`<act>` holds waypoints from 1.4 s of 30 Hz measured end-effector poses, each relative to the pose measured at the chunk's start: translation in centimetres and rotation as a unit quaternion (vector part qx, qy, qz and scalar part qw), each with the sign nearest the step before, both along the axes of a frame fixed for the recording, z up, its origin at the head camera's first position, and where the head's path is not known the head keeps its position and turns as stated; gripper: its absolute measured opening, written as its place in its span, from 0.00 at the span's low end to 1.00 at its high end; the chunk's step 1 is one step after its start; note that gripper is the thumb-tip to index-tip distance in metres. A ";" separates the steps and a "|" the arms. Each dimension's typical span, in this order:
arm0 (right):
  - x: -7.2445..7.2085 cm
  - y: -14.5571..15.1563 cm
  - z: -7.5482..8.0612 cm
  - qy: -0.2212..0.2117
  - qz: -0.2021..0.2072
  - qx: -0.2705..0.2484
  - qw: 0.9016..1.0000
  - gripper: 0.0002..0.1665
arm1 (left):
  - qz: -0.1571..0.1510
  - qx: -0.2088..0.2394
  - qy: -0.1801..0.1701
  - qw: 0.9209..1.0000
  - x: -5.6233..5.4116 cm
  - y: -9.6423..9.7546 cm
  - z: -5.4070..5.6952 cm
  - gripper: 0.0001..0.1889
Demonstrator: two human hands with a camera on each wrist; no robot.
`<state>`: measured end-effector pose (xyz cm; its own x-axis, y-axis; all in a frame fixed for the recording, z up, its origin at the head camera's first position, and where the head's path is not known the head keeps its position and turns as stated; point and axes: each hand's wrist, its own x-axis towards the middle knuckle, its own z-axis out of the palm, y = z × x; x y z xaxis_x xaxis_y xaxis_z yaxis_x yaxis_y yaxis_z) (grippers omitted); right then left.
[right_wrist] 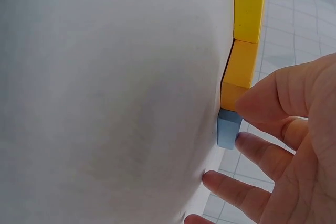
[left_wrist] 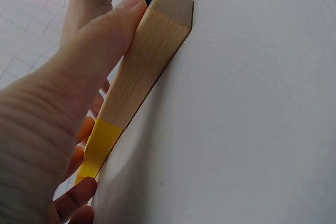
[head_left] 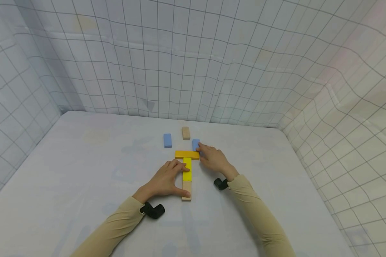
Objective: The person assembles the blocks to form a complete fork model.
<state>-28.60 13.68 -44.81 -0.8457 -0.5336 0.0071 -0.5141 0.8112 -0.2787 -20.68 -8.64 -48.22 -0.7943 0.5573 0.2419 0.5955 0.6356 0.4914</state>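
Observation:
My left hand (head_left: pixel 167 178) spreads along a row of blocks. Its thumb rests on the plain wooden block (left_wrist: pixel 149 40) at the near end, and its fingertips touch the bright yellow block (head_left: pixel 187 175) beyond it. Across the far end of the yellow block lies an orange-yellow block (head_left: pixel 183 154), making a T shape. At the right end of that crosspiece my right hand (head_left: pixel 214 159) reaches over, index fingertip against a blue block (head_left: pixel 196 143) standing lengthwise behind it. In the right wrist view, the thumb tip overlaps the joint between crosspiece and blue block (right_wrist: pixel 229 129).
Behind the T, another blue block (head_left: pixel 167 140) lies to the left, and a second plain wooden block (head_left: pixel 186 133) lies farther back. A white cloth covers the table (head_left: pixel 83 171). Grid-patterned curtains (head_left: pixel 167 60) close in the back and sides.

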 end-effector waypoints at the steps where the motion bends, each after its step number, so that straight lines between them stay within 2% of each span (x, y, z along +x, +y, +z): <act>1: 0.0 0.0 0.0 0.000 0.000 0.000 1.000 0.34 | -0.001 0.002 0.002 1.000 0.0 0.0 0.0 0.44; 7: 0.0 0.0 0.0 0.000 0.000 0.003 1.000 0.33 | -0.003 0.009 0.011 1.000 0.1 0.0 0.1 0.44; 30: -0.1 0.1 0.3 -0.006 0.004 0.001 1.000 0.33 | -0.003 0.008 -0.005 1.000 0.2 -0.1 0.3 0.43; 34: -0.2 0.0 0.5 -0.011 0.005 -0.005 1.000 0.31 | -0.005 0.010 -0.004 1.000 0.2 -0.1 0.3 0.43; 42: -0.4 0.0 0.6 -0.019 0.011 -0.026 0.999 0.20 | -0.002 0.009 -0.004 1.000 0.3 -0.1 0.2 0.43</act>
